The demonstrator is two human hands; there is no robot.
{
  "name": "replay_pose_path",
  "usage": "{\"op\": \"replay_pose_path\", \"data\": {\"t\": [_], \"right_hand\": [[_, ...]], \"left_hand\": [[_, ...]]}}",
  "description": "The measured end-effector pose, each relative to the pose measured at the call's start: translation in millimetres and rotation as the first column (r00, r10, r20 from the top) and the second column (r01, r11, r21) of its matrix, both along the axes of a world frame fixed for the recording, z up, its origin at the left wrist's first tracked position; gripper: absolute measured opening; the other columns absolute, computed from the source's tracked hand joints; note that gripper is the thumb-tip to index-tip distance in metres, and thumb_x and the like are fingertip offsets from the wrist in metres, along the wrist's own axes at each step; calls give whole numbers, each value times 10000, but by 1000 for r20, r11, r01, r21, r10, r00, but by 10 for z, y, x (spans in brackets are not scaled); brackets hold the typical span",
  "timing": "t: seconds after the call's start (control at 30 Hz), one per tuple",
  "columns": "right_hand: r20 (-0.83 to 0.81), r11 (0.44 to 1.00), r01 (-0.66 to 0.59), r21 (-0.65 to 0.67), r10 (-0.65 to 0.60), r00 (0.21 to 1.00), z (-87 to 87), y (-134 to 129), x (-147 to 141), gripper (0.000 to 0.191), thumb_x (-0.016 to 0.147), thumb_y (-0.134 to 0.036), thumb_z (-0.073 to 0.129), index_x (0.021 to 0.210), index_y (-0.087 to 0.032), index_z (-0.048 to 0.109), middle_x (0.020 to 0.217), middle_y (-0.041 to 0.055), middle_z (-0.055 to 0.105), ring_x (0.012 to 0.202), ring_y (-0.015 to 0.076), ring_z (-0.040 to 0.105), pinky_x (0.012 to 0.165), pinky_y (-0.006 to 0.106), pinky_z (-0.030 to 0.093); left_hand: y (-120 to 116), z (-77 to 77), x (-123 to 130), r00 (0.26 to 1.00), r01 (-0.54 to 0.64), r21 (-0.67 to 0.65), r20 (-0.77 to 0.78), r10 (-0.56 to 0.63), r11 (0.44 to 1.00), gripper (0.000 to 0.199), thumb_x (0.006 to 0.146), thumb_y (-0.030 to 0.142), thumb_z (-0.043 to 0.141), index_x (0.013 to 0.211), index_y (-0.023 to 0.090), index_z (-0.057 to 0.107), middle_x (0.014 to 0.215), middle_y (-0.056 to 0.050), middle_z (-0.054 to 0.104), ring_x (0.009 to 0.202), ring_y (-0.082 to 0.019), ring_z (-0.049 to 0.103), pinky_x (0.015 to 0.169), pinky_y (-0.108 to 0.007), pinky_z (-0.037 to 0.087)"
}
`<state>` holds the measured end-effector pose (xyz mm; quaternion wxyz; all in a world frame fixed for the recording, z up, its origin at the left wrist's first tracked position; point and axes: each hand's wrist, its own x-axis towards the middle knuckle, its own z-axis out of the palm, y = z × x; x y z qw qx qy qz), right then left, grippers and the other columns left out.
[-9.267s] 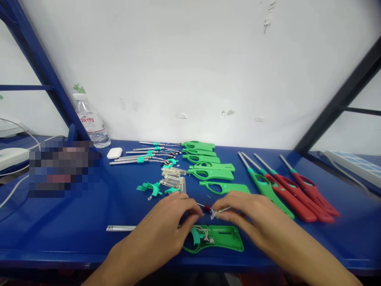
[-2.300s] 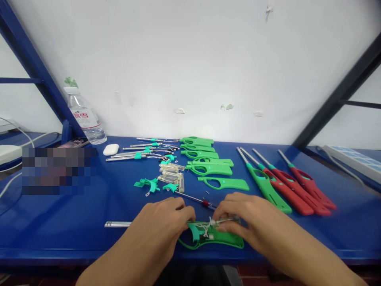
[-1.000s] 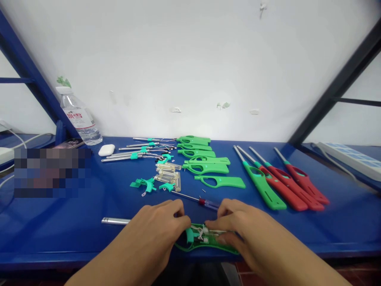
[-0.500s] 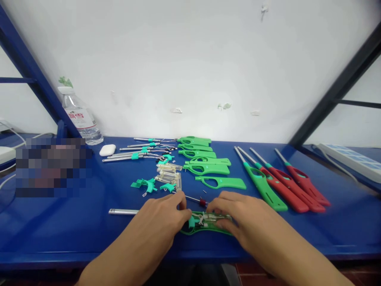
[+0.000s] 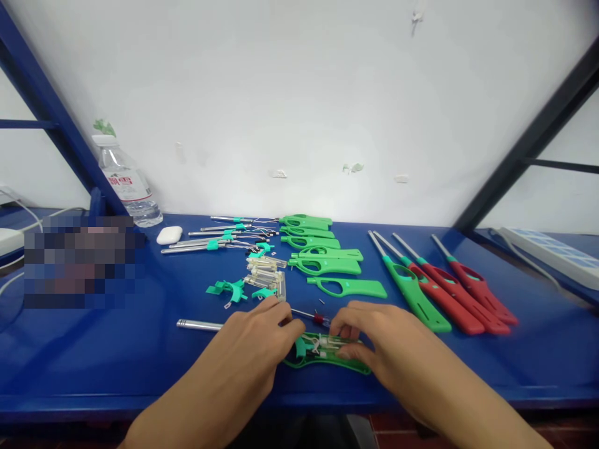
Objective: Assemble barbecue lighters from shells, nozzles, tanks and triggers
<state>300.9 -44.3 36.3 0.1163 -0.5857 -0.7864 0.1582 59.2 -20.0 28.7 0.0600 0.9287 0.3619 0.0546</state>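
Green shell (image 5: 353, 364): lies flat before you, hollow side up, its long axis running left to right, the right end tipped slightly towards you.
Metal tube (image 5: 200, 325): smooth, round and silvery, pointing left from the shell.
Trigger (image 5: 300, 347): curved teal plastic, seated in the shell, with thin white wires (image 5: 315, 343) beside it.
Clear tank (image 5: 331, 341): a see-through plastic block lying along the shell's right half, between your right thumb and fingers.
Your right hand (image 5: 377, 333): thumb and fingers closed on the tank, over the shell.
Your left hand (image 5: 262, 337): curled round the neck, where tube meets shell, pinching it; fingertips partly hidden.
Screwdriver (image 5: 321, 319): just beyond the shell, thin steel shaft, red collar.
Spare tanks (image 5: 266, 272): piled farther beyond the shell, towards its left.
Red lighters (image 5: 461, 302): glossy plastic, well right of the shell.
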Motion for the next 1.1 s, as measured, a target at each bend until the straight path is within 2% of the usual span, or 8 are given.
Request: {"op": "replay_pose_path", "data": {"t": [0.17, 0.3, 0.5, 0.67, 0.9, 1.1], "right_hand": [[-12, 999, 27, -30, -27, 1000, 39, -4, -19, 219, 846, -64, 784, 929, -255, 718, 950, -40, 777, 881, 220, 718, 748, 321, 433], [-74, 999, 11, -33, -13, 997, 28, -5, -7, 230, 849, -19, 734, 863, -236, 660, 879, -54, 735, 812, 179, 670, 705, 300, 393], [-149, 999, -16, -33, 11, 989, -34, -7, 40, 227, 858, -11, 698, 836, -233, 652, 864, -41, 722, 790, 171, 651, 696, 292, 383], [-152, 999, -11, -45, 4, 988, -12, -6, 39, 224, 856, -10, 695, 844, -230, 653, 878, -41, 717, 804, 170, 654, 711, 293, 384], [-137, 999, 0, -42, -6, 991, -9, 10, 13, 227, 854, -18, 730, 834, -230, 651, 869, -52, 707, 804, 167, 642, 711, 293, 376], [-143, 999, 2, -50, -9, 990, -5, -13, 19, 232, 855, -13, 732, 838, -230, 654, 873, -52, 709, 805, 164, 644, 713, 289, 379]], "left_hand": [[-144, 106, 20, 1000, -19, -40, -6, 19, 999, 417, 992, 36, 435, 1262, 298, 615, 1184, -63, 657, 1090, -295, 649, 830, -422, 544], [-196, 135, 7, 1000, 10, -99, 7, -9, 995, 341, 1013, 85, 434, 1217, 291, 614, 1179, -74, 620, 1104, -297, 633, 869, -417, 537], [-189, 96, -21, 1000, 9, -104, 28, -6, 995, 394, 1022, 81, 423, 1271, 331, 598, 1205, -65, 590, 1074, -273, 633, 839, -378, 520], [-181, 98, -13, 998, 9, -160, 65, 2, 987, 355, 1038, 100, 424, 1227, 335, 612, 1174, -39, 595, 1039, -245, 639, 844, -364, 511], [-182, 99, -27, 998, 19, -104, 69, -11, 994, 441, 1025, 84, 438, 1315, 379, 593, 1198, -25, 602, 1040, -232, 638, 884, -369, 498], [-170, 100, -48, 997, 60, -98, 47, -55, 993, 514, 1028, 74, 455, 1413, 391, 581, 1180, -30, 614, 997, -201, 632, 856, -296, 502]]}}
